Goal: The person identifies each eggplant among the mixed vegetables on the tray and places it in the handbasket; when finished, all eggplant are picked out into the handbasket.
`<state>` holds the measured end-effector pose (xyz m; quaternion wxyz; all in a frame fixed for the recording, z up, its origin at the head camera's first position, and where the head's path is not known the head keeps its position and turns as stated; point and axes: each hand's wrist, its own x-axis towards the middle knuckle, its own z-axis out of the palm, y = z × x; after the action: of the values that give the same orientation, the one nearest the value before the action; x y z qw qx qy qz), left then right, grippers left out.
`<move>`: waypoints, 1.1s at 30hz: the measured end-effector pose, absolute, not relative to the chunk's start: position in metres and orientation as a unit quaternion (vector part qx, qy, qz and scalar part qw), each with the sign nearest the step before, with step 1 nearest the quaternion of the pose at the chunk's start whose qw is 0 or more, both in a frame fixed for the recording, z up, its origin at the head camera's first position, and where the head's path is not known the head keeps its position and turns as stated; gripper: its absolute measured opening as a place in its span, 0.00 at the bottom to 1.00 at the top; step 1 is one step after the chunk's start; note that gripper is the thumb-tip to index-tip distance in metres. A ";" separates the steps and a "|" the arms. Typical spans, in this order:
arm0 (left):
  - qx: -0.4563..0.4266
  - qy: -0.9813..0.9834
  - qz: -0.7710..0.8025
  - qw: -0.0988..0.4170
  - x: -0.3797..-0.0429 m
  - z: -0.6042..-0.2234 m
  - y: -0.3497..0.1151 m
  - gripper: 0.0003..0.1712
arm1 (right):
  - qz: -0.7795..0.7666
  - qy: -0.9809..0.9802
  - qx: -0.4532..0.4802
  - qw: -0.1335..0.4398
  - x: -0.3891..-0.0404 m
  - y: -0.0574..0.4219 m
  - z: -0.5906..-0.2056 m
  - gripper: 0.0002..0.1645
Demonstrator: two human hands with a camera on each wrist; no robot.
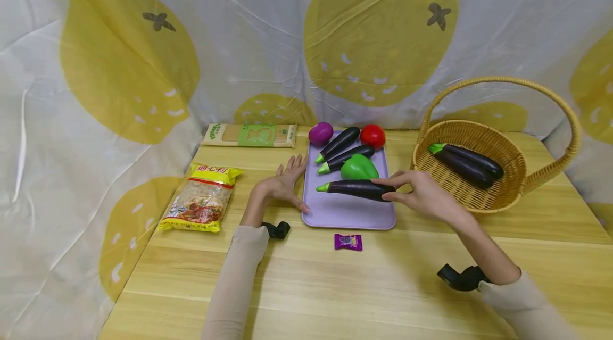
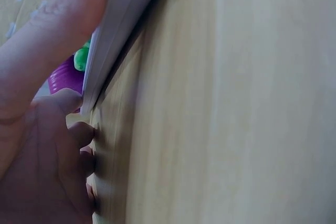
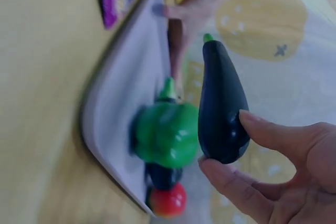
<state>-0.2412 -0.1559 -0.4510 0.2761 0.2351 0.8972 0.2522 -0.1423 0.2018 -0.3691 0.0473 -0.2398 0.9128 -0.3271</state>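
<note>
My right hand pinches the thick end of a dark eggplant between thumb and fingers, its green tip pointing left. In the right wrist view the eggplant is held up off the lilac tray. My left hand is spread at the tray's left edge, thumb on the near left part of the rim. On the tray lie two more eggplants, a green bell pepper, a red tomato and a purple round vegetable at the far corner.
A wicker basket with a tall handle stands at the right, two eggplants inside. Left of the tray are a bag of pasta and a flat noodle pack. A small purple packet lies before the tray. A lemon-print cloth hangs behind.
</note>
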 end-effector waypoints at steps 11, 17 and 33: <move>0.233 0.896 0.255 0.278 -0.241 -0.449 -0.157 0.86 | -0.288 0.943 -0.163 0.036 -0.159 0.265 -0.317 0.24; 0.235 0.895 0.257 0.278 -0.241 -0.450 -0.156 0.86 | -0.310 0.944 -0.093 0.062 -0.168 0.305 -0.311 0.27; 0.234 0.895 0.259 0.277 -0.241 -0.451 -0.156 0.86 | -0.325 0.934 -0.028 0.145 -0.182 0.376 -0.319 0.30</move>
<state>-0.2408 -0.1561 -0.4508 0.2773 0.2340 0.8951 0.2590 -0.1818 0.3763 -0.3189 0.1449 -0.0276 0.9342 -0.3247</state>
